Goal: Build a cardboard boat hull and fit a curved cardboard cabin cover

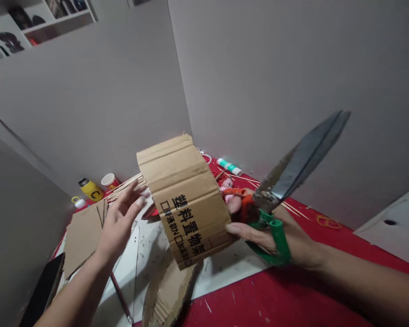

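Observation:
A piece of brown cardboard (187, 195) with black printed characters and several creases hangs tilted above the table. My right hand (259, 227) pinches its lower right edge between thumb and fingers. The same hand also holds large scissors (293, 168) with green and orange handles, their blades closed and pointing up to the right. To the left of the cardboard, my left hand (122, 218) is open, fingers apart, holding nothing. Below the cardboard lies a curved cardboard piece (170, 290) with a raised rim.
Flat cardboard (83, 236), a yellow bottle (91, 190), a paper cup (109, 180) and thin sticks (122, 188) are at the left. A green and white tube (229, 166) lies by the wall. White sheets cover part of the red table (238, 299).

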A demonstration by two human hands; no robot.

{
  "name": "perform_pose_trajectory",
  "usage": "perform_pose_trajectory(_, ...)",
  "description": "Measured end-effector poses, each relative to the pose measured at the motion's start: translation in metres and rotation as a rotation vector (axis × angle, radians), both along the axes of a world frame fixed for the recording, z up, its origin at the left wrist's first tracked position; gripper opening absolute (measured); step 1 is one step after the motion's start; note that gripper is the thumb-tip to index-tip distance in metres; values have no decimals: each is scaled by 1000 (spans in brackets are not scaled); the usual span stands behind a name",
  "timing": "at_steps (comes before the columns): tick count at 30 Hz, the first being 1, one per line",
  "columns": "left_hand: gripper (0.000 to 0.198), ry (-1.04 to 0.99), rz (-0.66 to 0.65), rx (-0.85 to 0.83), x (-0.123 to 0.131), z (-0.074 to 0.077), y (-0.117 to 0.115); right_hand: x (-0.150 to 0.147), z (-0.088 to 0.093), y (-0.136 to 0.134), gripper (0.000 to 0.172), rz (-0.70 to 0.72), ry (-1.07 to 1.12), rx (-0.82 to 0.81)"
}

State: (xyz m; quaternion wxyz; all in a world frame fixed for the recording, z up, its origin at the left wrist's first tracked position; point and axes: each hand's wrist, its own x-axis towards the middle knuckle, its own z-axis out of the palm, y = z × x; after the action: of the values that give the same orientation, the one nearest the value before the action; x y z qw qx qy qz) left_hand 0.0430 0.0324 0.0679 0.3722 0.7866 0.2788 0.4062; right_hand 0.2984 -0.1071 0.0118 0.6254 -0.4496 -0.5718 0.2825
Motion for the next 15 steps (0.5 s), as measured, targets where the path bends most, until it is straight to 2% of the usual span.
perform_pose_trajectory(2, 54, -30, -185, -310, -1, -3, -20, -3, -1, -1, 21, -16, -67, -8)
perform_pose_trajectory(3, 55, -21, -261, -408, 1, -4, -31, -4, -1, -2, 22, -9, -88, -21)
perform_pose_trajectory(5, 47, -19, -320, -509, 7, -8, -50, -8, -3, -2, 22, 41, -108, -66)
perform_pose_trajectory(7, 37, -46, -311, -569, 14, -11, -62, -12, -4, -2, 21, 98, -119, -102)
perform_pose_trajectory(10, 30, -130, -270, -629, 16, -11, -66, -15, -5, -1, 23, 182, -76, -140)
perform_pose_trajectory(15, 29, -205, -203, -685, -6, -8, -62, -11, -12, 4, 43, 284, 240, -268)
